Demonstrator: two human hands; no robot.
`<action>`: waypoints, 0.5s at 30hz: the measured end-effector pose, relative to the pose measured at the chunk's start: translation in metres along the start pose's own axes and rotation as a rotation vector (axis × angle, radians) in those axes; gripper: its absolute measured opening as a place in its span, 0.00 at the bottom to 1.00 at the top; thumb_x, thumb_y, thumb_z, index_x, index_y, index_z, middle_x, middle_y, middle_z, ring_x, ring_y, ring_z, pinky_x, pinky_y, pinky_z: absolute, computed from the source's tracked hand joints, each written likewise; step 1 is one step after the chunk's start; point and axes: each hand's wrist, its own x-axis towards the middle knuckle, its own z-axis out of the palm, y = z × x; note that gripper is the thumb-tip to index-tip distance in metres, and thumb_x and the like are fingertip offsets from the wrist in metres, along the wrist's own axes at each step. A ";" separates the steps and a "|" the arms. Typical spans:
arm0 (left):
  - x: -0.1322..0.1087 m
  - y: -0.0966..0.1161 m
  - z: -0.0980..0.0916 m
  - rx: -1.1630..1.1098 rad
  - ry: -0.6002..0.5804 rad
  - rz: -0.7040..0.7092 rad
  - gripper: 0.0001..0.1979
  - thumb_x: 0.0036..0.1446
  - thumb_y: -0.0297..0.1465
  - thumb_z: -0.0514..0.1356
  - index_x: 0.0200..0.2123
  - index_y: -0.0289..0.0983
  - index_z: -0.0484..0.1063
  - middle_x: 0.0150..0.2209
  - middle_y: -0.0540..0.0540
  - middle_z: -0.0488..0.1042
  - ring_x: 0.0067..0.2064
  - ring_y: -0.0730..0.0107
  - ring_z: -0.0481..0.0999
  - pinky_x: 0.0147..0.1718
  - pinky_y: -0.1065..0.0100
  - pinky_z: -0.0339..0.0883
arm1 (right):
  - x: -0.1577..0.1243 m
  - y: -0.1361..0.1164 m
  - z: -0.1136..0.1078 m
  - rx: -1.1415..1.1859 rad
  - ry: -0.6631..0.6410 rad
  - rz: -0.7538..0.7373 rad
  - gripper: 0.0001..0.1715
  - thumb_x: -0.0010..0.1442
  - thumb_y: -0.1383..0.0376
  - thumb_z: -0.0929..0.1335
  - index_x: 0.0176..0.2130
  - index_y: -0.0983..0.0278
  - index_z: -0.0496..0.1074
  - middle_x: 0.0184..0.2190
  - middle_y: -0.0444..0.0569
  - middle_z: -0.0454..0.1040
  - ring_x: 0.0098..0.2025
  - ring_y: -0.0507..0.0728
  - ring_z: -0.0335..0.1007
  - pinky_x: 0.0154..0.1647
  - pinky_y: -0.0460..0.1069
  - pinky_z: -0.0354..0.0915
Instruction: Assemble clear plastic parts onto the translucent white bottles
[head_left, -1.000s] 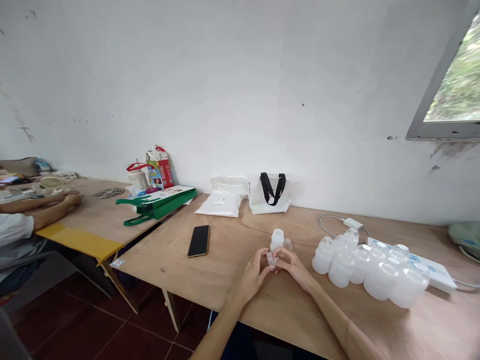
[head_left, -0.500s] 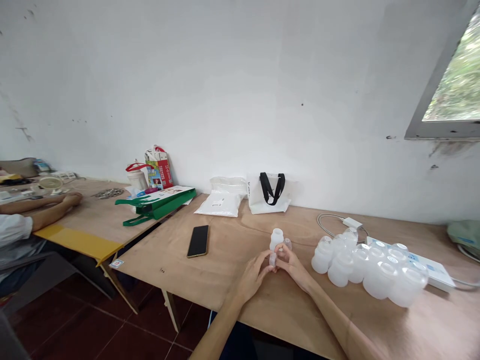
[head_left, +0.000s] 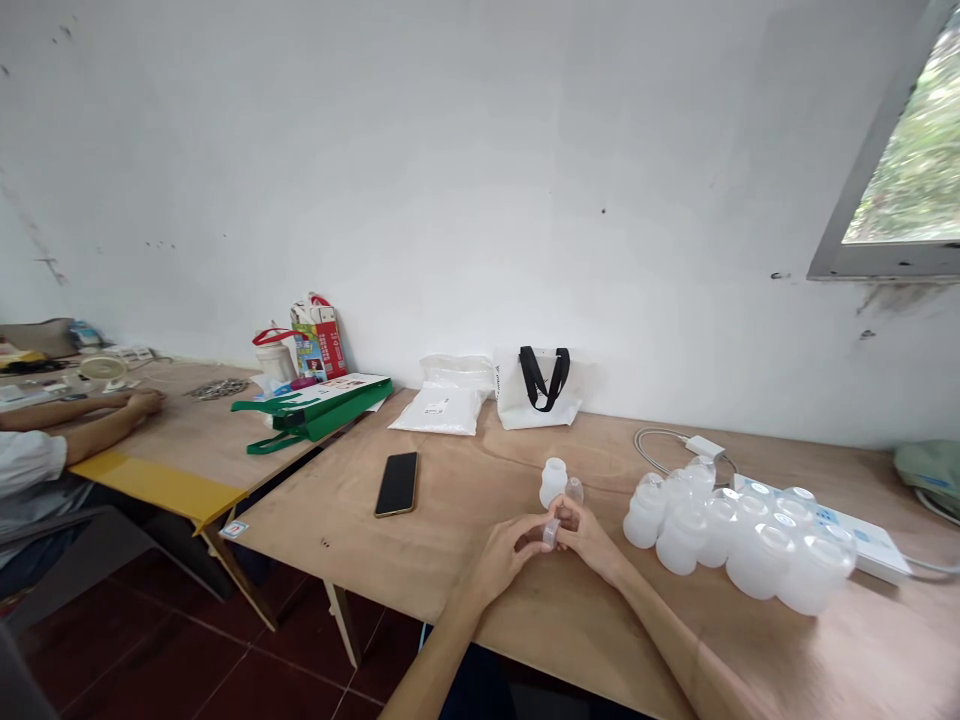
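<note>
Ring (head_left: 550, 533) stands edgewise, long axis near upright, pinched narrowly by left hand (head_left: 508, 551) and right hand (head_left: 588, 540).

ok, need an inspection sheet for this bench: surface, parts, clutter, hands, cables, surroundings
Surface: brown wooden table, small dark marks near its left front edge.
Parts: clear ribbed piece in hand; open frosted bottle upright beyond, clear dome beside it; bottle cluster to the right.
Clutter: phone, white package, black-handled white bag.
Hands: left hand, right hand, both on the clear ribbed piece.
Cables: looped cable behind the bottle cluster; white power strip, cord running right.
Surroundings: white wall; window upper right; co-worker's forearms on neighbouring table.
</note>
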 end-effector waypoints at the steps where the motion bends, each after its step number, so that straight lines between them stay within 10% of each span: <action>1: 0.000 0.000 0.000 0.014 0.002 -0.002 0.20 0.64 0.36 0.63 0.59 0.48 0.77 0.50 0.49 0.83 0.46 0.59 0.81 0.50 0.63 0.74 | 0.000 0.001 0.000 -0.005 0.000 0.003 0.26 0.50 0.51 0.79 0.33 0.58 0.63 0.25 0.37 0.70 0.23 0.49 0.60 0.26 0.46 0.59; 15: 0.000 -0.009 0.007 0.059 0.023 0.007 0.15 0.66 0.39 0.63 0.54 0.44 0.76 0.50 0.46 0.80 0.47 0.61 0.79 0.50 0.63 0.73 | 0.001 0.004 0.010 -0.030 0.011 -0.060 0.20 0.53 0.56 0.75 0.32 0.58 0.61 0.24 0.37 0.67 0.26 0.50 0.60 0.25 0.45 0.57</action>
